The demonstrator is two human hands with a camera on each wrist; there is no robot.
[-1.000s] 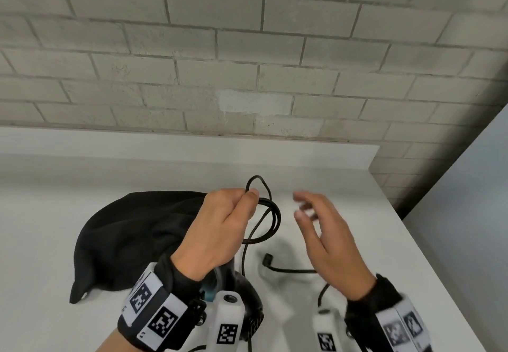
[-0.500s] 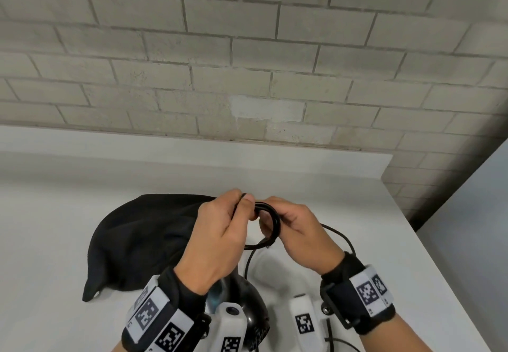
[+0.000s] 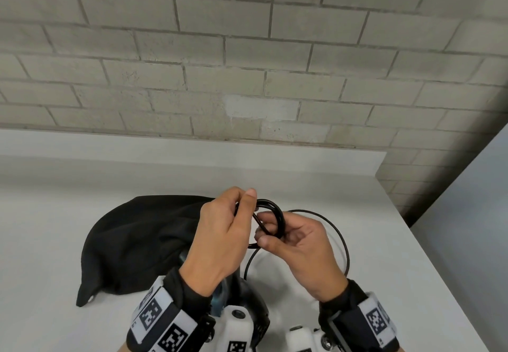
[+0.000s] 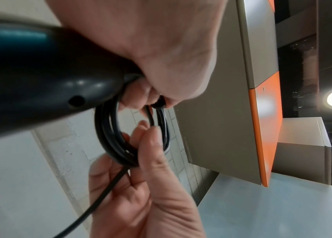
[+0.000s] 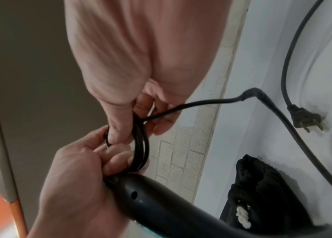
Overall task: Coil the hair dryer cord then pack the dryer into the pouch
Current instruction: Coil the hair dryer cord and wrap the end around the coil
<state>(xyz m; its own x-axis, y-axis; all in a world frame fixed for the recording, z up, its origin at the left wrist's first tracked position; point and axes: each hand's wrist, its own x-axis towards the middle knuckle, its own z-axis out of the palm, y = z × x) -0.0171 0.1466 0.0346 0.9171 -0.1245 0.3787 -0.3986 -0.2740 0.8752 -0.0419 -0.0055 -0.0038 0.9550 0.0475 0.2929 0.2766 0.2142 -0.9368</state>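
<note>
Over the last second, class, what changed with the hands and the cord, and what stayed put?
The right hand, open and off the cord a second ago, moved left and now pinches the coil, feeding a new loop. The left hand still holds the coil and the dryer. The pouch stays on the table.

The head view looks forward and down from above at both wrists, the white table (image 3: 82,241) and the brick wall (image 3: 247,49). Each wrist view sits very near its own hand, looking along the fingers (heavily wide-angle, so edges bend). All three share the cord coil (image 3: 276,218) (image 4: 120,145) (image 5: 139,145).
</note>
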